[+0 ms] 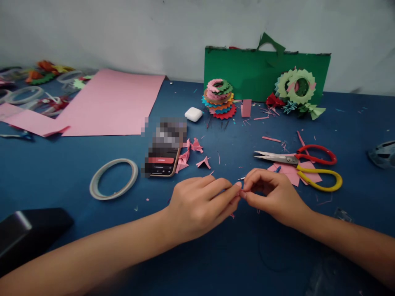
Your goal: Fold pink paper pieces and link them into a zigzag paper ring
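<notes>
My left hand [202, 203] and my right hand [277, 197] meet at the fingertips, low over the table. Between them a tiny bit of pink paper [241, 192] is pinched; most of it is hidden by the fingers. Just beyond my right hand lie scissors [288, 159] with one red and one yellow handle, resting over pink paper pieces [291, 176]. A thin metal tip [241, 178] and a blue end [278, 169] show behind that hand; the rest is hidden. Small folded pink pieces [203, 163] are scattered beyond my left hand.
On the blue table [123, 250] lie a tape roll [92, 185], a partly blurred phone [162, 164], a white case [194, 114] and a large pink sheet [117, 107]. Toothed paper rings [218, 100] stand before a green board [247, 74]. A black object [37, 226] sits lower left.
</notes>
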`<state>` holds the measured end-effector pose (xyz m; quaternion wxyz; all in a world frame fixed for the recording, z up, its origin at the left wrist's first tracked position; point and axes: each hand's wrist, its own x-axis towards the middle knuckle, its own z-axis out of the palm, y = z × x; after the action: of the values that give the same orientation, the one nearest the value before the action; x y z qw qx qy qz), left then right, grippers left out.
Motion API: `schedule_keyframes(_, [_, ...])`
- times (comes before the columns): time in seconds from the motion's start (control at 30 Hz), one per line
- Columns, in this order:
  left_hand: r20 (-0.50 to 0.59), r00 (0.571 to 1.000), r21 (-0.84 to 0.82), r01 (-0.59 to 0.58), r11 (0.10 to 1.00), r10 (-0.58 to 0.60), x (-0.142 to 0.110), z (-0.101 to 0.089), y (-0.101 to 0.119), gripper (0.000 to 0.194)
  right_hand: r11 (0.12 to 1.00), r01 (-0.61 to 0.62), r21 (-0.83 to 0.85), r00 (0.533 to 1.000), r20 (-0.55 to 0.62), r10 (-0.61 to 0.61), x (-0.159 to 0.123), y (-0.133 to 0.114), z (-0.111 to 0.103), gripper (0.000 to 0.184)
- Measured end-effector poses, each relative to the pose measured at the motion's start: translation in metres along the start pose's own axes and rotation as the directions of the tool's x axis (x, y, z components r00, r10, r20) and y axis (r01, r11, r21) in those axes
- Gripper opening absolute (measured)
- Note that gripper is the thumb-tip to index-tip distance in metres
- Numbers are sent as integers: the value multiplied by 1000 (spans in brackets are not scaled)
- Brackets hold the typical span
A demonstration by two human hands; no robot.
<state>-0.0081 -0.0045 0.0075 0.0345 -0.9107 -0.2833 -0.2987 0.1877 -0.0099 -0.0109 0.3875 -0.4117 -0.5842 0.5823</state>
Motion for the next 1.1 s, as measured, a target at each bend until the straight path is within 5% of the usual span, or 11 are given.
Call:
schedule_keyframes(0.4, [-14,1000,7,4,1000,-4,3,-1,0,19,997,69,-18,995,-76,-71,-1,-2,4,12])
schedule_keyframes(0.7, [16,1000,-30,23,999,-23,4,-1,-1,19,988,-131,85,991,18,130,2,-5,-2,13])
schedule_keyframes(1.1, [111,983,-45,151,988,-145,2,-1,7,12,994,5,-111,999,-31,-8,-3,-3,2,9])
